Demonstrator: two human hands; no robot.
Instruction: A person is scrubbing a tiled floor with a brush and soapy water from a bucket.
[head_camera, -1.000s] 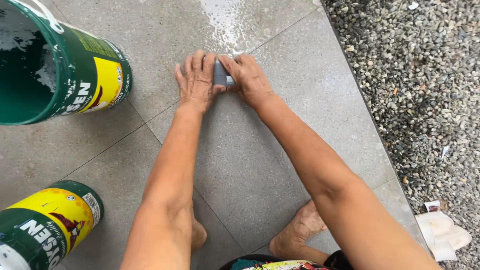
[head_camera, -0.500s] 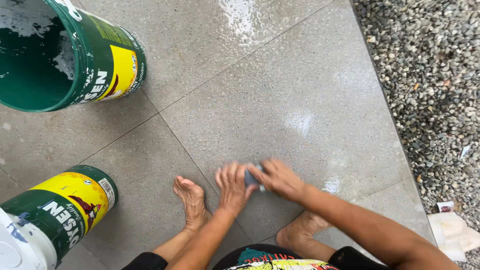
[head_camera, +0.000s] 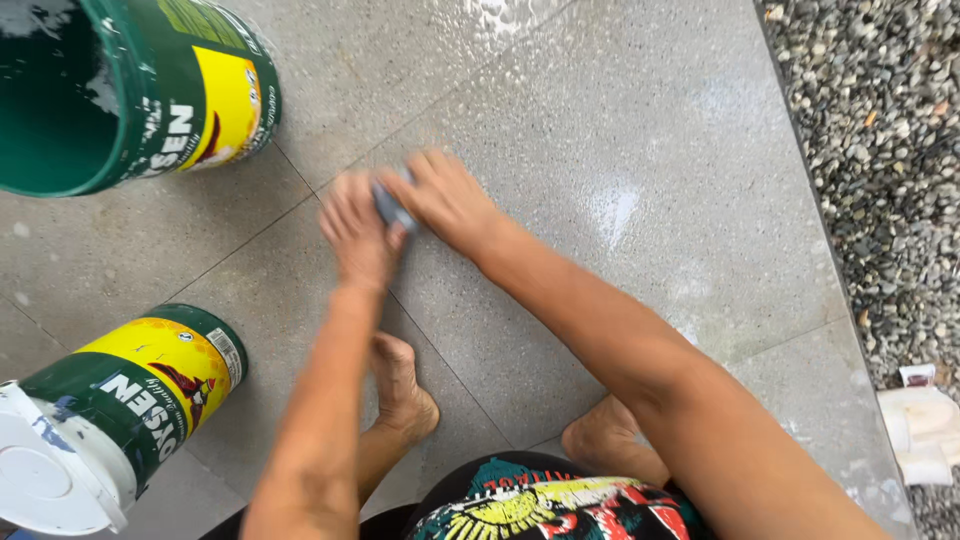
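Grey block (head_camera: 390, 208), small, blurred, pressed between both hands.

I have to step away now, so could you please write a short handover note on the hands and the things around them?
Left hand and right hand: both pressed on a small grey block on the floor tile, blurred by motion.
Open green bucket stands upper left; a second bucket with a white lid sits lower left.
Gravel runs along the right; a white cloth lies at its edge.
Done: tile ahead looks wet and shiny.
Left: cannot tell how much tile remains.
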